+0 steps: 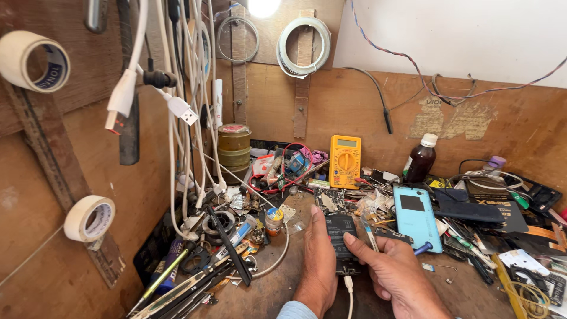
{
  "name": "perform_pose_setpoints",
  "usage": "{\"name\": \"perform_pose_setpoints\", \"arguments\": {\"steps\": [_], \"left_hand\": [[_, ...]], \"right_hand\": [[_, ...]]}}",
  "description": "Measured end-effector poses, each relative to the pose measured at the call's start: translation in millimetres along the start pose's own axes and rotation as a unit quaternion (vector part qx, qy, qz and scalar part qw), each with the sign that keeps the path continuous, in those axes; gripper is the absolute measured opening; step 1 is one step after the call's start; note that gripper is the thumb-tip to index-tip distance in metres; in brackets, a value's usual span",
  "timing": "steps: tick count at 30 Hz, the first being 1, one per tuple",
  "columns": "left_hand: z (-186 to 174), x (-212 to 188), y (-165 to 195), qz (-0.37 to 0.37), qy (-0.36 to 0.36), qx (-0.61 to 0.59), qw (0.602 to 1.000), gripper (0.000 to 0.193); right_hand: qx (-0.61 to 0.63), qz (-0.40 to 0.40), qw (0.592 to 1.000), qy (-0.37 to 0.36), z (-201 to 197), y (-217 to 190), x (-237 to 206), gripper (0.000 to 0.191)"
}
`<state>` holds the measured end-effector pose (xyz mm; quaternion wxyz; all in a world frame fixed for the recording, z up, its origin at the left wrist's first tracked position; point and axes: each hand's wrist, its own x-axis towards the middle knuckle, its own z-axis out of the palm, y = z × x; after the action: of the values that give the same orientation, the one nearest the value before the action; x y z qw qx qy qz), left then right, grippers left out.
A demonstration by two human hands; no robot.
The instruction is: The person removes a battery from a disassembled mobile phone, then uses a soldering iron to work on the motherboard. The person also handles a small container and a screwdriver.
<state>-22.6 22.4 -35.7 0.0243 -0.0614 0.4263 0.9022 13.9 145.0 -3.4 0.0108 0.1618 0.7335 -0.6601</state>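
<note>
An opened phone (341, 233) with its dark battery showing lies on the wooden bench in front of me. My left hand (319, 260) rests flat along its left edge, steadying it. My right hand (393, 269) grips the phone's lower right side, fingertips on the battery. A white cable (349, 289) is plugged into the phone's bottom end. A light blue phone back cover (415, 215) lies just to the right, with a blue-handled screwdriver (423, 248) beside my right hand.
A yellow multimeter (345, 160) leans on the back wall beside a brown bottle (421, 158). Tweezers, scissors and pens (195, 272) lie at left, white cables (177, 106) hang above them. Tape rolls (88, 218) hang on the left wall. Parts clutter the right (508, 236).
</note>
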Motion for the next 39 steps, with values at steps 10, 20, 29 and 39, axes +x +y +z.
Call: {"name": "perform_pose_setpoints", "arguments": {"steps": [10, 20, 29, 39], "left_hand": [[-0.4, 0.7, 0.4, 0.022, -0.017, -0.007, 1.0, 0.068], [0.4, 4.6, -3.9, -0.036, -0.057, -0.088, 0.994, 0.071], [6.0, 0.3, -6.1, 0.035, -0.02, 0.037, 0.998, 0.071], [9.2, -1.0, -1.9, 0.039, -0.015, 0.066, 0.997, 0.07]], "right_hand": [[0.008, -0.015, 1.0, -0.003, -0.5, 1.3, 2.7, 0.035], [0.016, 0.016, 0.999, -0.024, -6.6, -6.0, 6.9, 0.03], [0.045, 0.024, 0.999, 0.015, -10.1, -3.4, 3.6, 0.032], [0.083, 0.005, 0.996, 0.023, -10.7, -3.7, 1.5, 0.03]]}}
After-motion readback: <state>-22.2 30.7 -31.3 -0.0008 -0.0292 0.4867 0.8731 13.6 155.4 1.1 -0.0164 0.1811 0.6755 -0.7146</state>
